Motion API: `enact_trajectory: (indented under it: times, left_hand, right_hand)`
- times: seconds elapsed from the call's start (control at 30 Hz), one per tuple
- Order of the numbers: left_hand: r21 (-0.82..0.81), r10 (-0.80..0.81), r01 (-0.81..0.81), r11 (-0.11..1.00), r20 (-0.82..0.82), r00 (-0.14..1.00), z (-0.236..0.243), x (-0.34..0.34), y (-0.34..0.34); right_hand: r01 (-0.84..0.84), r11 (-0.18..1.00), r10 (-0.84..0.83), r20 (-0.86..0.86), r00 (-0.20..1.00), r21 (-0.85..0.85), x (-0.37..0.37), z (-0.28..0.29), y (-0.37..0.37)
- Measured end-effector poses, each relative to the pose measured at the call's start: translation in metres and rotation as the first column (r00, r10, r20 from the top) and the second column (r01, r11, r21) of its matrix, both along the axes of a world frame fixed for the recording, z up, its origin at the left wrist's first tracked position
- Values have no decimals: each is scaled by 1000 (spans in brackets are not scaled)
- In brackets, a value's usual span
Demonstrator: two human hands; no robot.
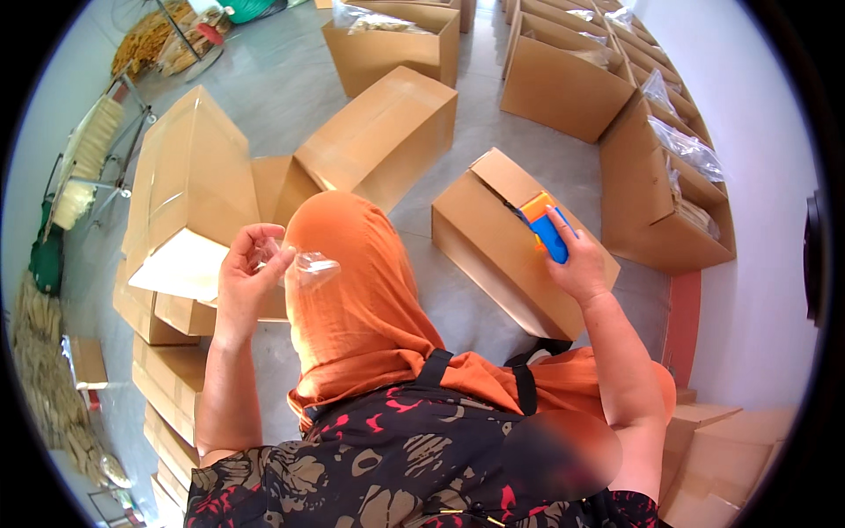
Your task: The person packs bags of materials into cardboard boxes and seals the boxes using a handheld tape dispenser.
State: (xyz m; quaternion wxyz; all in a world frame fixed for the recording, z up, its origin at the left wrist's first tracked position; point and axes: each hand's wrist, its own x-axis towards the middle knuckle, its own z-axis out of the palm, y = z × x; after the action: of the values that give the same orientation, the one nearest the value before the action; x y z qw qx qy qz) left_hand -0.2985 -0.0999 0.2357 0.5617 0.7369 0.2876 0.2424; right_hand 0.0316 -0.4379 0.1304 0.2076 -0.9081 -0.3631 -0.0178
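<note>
My left hand (246, 282) is raised on the left, its fingers pinched on a crumpled piece of clear tape (315, 267). The loose end of that piece juts out over my orange-covered leg. On the right, my right hand (583, 268) grips a tape dispenser (547, 233) with a blue handle and an orange head. It is over the top of a brown carton (493, 251) on the floor, whose flaps are folded down with a dark gap along the seam. Whether the dispenser touches the carton, I cannot tell.
Brown cartons stand close on my left, one with a bright panel (180, 262). Another carton (383, 132) lies ahead. Along the right wall run open cartons (572, 79) holding plastic-bagged goods. A wheeled metal rack (123, 176) stands at far left on the grey floor (264, 53).
</note>
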Motion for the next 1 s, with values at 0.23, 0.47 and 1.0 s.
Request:
enact_trajectory:
  times: [0.23,0.47,1.0]
  left_hand:
    - [-60,140,-143,988,-48,989,-70,-17,22]
    - [702,-6,303,644,-392,920,-70,-12,-5]
    - [789,19,374,488,-438,899,-51,3,-42]
  right_hand:
    - [-23,1000,23,4,1000,-4,-3,-2,3]
    - [-19,1000,19,46,999,11,-1,-6,-3]
    - [-11,999,11,-6,1000,34,0,-7,-10]
